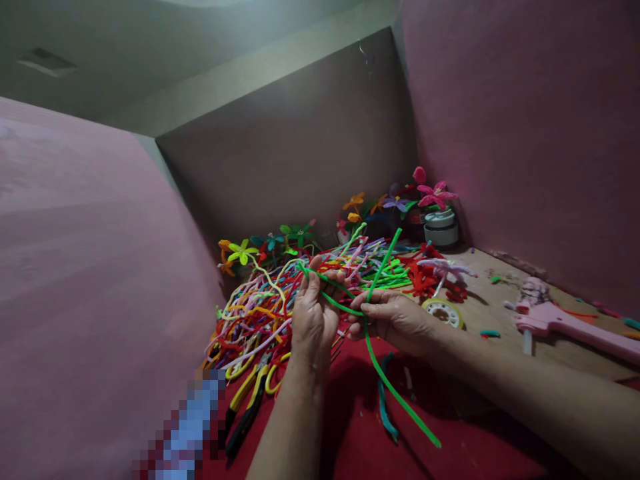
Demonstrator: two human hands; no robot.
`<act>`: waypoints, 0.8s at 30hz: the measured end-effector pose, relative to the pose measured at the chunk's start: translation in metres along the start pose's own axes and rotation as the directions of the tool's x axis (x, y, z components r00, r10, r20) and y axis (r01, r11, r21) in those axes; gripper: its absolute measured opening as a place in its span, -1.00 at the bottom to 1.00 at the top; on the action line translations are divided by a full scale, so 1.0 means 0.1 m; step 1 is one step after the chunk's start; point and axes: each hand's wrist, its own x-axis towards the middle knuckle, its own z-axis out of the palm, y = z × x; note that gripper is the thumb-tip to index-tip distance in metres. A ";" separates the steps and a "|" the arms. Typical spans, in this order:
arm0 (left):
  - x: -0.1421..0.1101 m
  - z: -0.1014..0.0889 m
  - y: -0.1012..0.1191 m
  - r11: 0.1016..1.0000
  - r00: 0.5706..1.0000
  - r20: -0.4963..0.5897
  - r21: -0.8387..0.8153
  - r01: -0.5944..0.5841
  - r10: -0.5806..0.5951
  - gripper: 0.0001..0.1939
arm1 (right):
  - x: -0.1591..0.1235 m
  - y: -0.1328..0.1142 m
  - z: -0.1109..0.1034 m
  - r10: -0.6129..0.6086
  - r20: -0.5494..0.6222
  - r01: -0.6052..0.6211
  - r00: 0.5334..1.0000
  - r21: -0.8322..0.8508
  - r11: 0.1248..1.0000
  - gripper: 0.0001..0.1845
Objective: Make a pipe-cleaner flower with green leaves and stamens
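Green pipe cleaners (pixel 403 402) run between my two hands above a red surface. My left hand (pixel 316 310) pinches their bent, looped end between thumb and fingers. Closed on the place where two strands cross is my right hand (pixel 387 313); one strand sticks up from there and another hangs toward the lower right. Behind both hands spreads a heap of multicoloured pipe cleaners (pixel 265 313). A dark teal pipe cleaner piece (pixel 384 400) lies on the red cloth (pixel 350 427) below my right hand.
Pliers (pixel 250 397) with yellow and black handles lie left of my left forearm. To the right are a yellow tape roll (pixel 443 313) and a pink glue gun (pixel 565 320). Pipe-cleaner flowers (pixel 437 195) and a grey-white round container (pixel 441 230) stand at the back, near the walls.
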 end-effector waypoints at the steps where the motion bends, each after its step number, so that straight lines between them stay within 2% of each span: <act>1: 0.00 0.00 -0.01 1.000 1.000 0.003 -0.012 0.011 -0.011 -0.76 | 0.00 0.00 0.00 -0.003 0.000 0.003 1.000 -0.001 1.000 -0.93; 15: -0.01 -0.01 -0.02 0.992 0.993 -0.046 -0.065 0.110 -0.113 -0.86 | -0.03 0.00 0.05 0.013 0.002 -0.013 1.000 -0.051 0.999 -0.89; 20: 0.02 -0.05 0.00 0.992 0.997 -0.081 -0.126 -0.023 0.013 -0.80 | -0.02 0.01 0.06 0.016 -0.028 -0.017 0.999 -0.039 0.999 -0.85; 24: -0.01 0.00 -0.01 0.992 0.988 -0.127 -0.070 -0.101 0.091 -0.79 | -0.01 0.02 0.06 0.019 -0.038 -0.021 0.999 -0.054 0.998 -0.82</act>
